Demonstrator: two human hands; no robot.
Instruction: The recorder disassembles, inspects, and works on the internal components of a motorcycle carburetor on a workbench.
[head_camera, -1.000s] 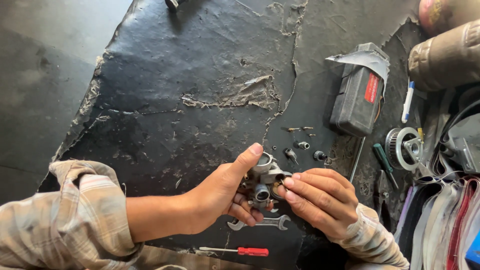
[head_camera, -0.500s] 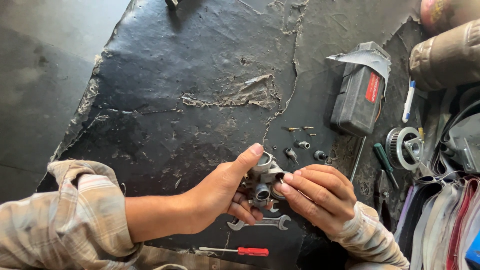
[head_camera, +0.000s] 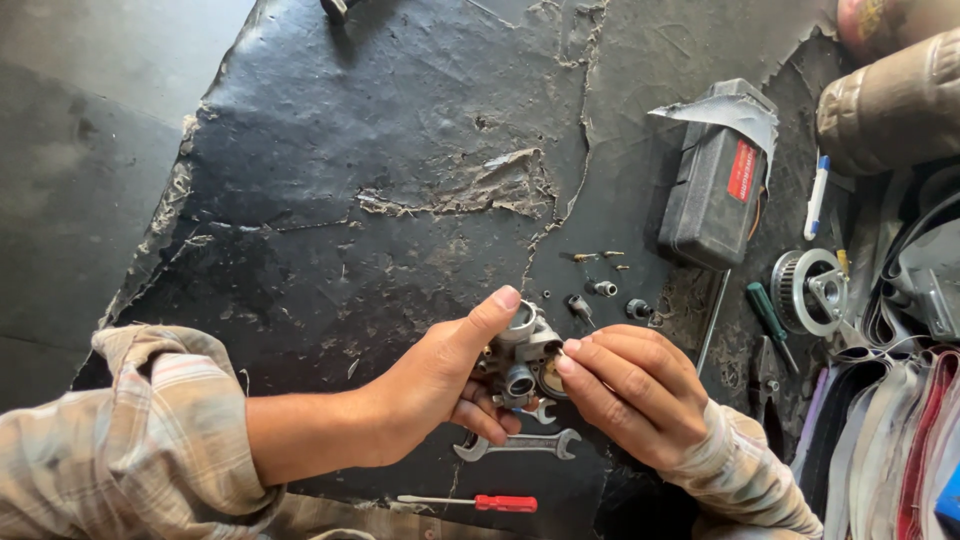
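Black, cracked rubber matting (head_camera: 400, 200) covers the floor where this person sits working, a grey concrete strip showing along the left edge. From the left, a plaid-sleeved arm runs in to the left hand (head_camera: 440, 385), its grip clamped around a small metal carburetor (head_camera: 525, 360) held just above the mat at lower centre, thumb pressed up along the top. Under it lie an open-ended spanner (head_camera: 518, 443) and a red-handled screwdriver (head_camera: 480, 502). The right hand (head_camera: 630, 395) has its fingertips pinched together on the carburetor's right face, working something too small to make out. Loose screws and small fittings (head_camera: 605, 288) lie scattered just beyond, so I judge the unit is partly stripped, with pieces off and the body not yet closed up. Further right sit a dark tool case (head_camera: 715, 200), a green-handled screwdriver (head_camera: 768, 312) and a toothed pulley (head_camera: 805, 290).
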